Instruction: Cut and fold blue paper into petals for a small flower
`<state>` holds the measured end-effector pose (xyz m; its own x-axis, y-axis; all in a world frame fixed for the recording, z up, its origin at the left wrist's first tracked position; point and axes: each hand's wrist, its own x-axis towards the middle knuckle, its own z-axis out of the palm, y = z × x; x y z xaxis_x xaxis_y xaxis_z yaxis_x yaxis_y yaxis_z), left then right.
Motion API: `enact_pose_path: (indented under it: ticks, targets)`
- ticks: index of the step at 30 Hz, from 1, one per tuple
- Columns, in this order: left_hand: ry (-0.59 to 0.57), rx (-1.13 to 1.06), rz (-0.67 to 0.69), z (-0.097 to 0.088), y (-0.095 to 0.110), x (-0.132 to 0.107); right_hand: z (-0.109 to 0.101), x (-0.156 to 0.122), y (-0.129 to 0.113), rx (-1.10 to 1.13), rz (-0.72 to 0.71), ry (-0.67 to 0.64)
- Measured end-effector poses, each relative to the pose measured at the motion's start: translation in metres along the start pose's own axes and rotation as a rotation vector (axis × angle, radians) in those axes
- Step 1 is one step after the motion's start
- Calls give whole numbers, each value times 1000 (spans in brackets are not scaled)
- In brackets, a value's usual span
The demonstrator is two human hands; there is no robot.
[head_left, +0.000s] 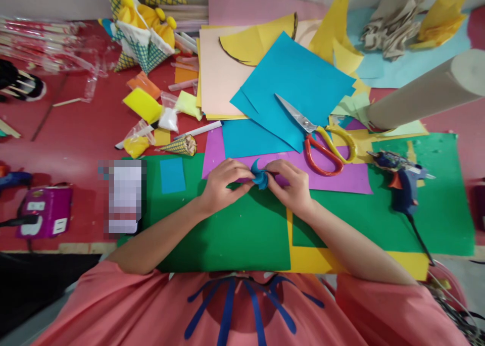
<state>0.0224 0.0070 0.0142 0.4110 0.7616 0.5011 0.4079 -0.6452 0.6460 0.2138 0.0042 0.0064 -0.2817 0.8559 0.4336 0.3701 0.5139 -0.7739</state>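
A small curled piece of blue paper point(259, 178) is pinched between my two hands, above the green sheet point(227, 235). My left hand point(227, 183) grips its left edge between thumb and fingertips. On its other side, my right hand point(287, 184) closes thumb and fingers on the paper's right edge. Just beyond my hands lies a purple sheet point(341, 177). Scissors point(312, 129) with one red and one yellow handle rest on the blue sheets point(295, 78) and the purple sheet. A small blue paper square point(173, 175) lies left of my left hand.
A glue gun point(407, 189) with its cord lies at right, near a thick grey-white tube point(428, 93). At left are a blurred-out phone point(125, 197) and a purple power block point(45, 212). Clay packets point(142, 105), a small paper cone point(180, 146) and a cone bouquet point(144, 33) stand farther back.
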Motion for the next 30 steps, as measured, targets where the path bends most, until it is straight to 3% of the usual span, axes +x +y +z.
enact_pose_path:
  ticks: [6, 19, 30]
  targets:
    - [-26, -49, -117, 1, -1, 1, 0, -1, 0, 2, -14, 0]
    - [-126, -60, -96, 5, -2, 0, 1, -3, 1, -50, -117, -54]
    - [-37, -102, -144, 2, -3, -1, 0, -4, 4, -185, -68, -87]
